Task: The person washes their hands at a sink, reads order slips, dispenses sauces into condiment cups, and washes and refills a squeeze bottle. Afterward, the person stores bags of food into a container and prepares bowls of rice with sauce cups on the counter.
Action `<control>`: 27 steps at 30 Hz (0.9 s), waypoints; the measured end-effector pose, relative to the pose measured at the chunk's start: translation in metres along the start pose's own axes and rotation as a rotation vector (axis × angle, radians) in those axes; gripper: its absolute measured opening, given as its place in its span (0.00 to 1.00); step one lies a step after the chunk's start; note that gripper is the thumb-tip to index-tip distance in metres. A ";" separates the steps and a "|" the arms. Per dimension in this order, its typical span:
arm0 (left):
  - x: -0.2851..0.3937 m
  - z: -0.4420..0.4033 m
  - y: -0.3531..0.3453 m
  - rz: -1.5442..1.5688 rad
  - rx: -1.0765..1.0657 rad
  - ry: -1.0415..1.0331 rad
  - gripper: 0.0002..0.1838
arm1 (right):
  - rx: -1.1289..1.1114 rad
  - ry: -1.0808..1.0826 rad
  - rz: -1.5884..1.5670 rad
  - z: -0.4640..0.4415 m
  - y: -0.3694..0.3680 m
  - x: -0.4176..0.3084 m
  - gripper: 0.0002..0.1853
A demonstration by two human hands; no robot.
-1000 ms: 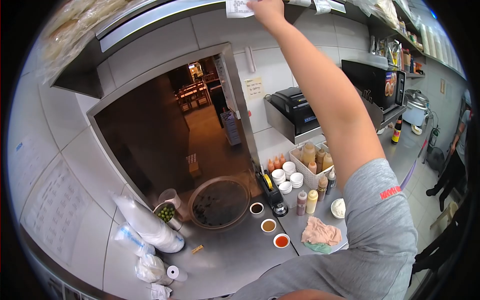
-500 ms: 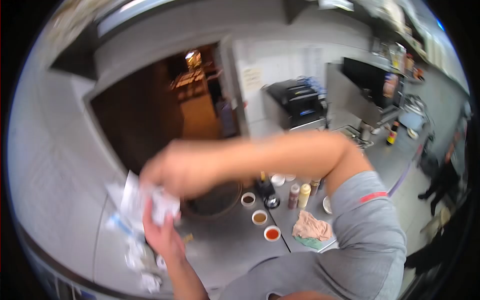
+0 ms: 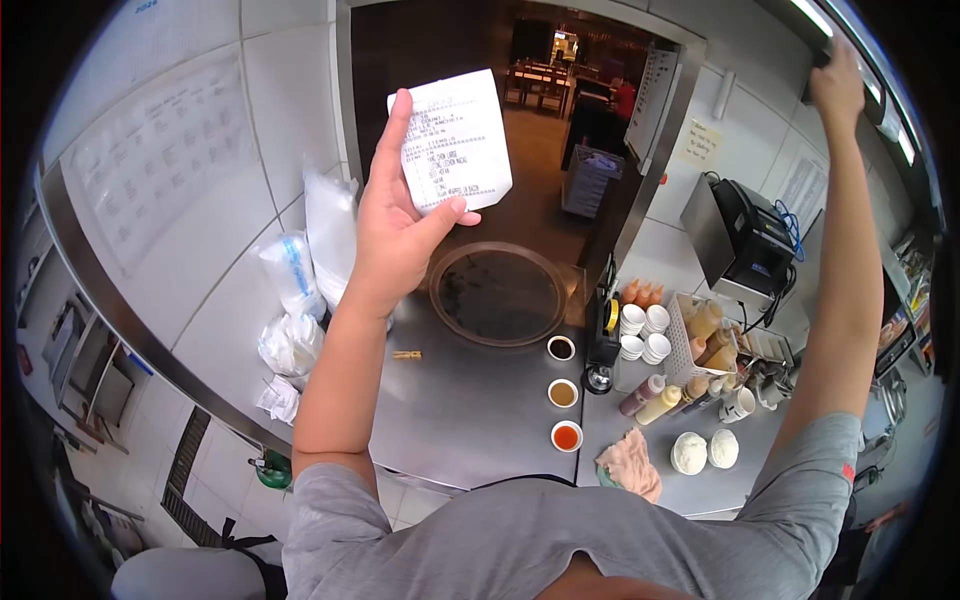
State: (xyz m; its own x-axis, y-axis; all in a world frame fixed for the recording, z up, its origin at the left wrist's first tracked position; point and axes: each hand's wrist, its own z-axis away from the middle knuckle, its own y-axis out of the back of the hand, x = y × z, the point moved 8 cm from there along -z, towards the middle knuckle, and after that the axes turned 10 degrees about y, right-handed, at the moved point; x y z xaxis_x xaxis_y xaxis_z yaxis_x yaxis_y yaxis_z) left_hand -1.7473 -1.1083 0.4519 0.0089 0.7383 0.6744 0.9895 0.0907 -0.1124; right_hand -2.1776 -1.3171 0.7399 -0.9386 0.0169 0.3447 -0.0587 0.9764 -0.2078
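My left hand [image 3: 395, 225] is raised over the counter, its thumb and fingers closed on a printed order ticket [image 3: 455, 140] turned toward me. My right hand [image 3: 838, 85] reaches high at the upper right, beside a metal rail or shelf edge with a light [image 3: 812, 14]. Its fingers look closed, but what is in them is too small to make out. Below the ticket, a round brown tray [image 3: 498, 295] lies on the steel counter, and a wooden clothespin [image 3: 407, 355] is to the left of it.
Three sauce cups, dark [image 3: 561, 348], brown [image 3: 562, 393] and red [image 3: 566, 436], line the counter. Right of them are squeeze bottles [image 3: 658, 404], a pink cloth [image 3: 630, 465], two bowls of white food [image 3: 689, 453] and a black printer [image 3: 750, 240]. Plastic bags [image 3: 292, 345] sit left.
Both hands were close together at the white paper on the left. Now my left hand holds the ticket up alone, and my right hand has swung to the upper right. The view has turned.
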 end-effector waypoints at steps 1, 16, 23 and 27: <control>0.001 -0.002 -0.002 -0.013 -0.009 -0.006 0.48 | -0.016 0.035 -0.019 -0.005 -0.003 -0.018 0.34; 0.052 -0.073 -0.035 -0.177 -0.089 -0.265 0.46 | 0.245 0.025 -0.958 -0.075 0.131 -0.221 0.25; 0.145 -0.205 -0.095 -0.227 -0.160 -0.443 0.43 | 0.458 -0.255 -1.379 -0.104 0.146 -0.212 0.13; 0.148 -0.254 -0.088 -0.821 0.252 -0.826 0.36 | 0.588 -0.066 -0.854 -0.117 0.060 -0.214 0.06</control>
State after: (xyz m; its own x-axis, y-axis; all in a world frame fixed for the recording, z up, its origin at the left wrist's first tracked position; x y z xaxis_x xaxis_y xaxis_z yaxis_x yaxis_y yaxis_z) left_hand -1.7962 -1.1766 0.7472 -0.8007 0.5969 -0.0519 0.5991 0.7977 -0.0694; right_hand -1.9408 -1.2368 0.7610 -0.5223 -0.6603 0.5397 -0.8528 0.3982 -0.3380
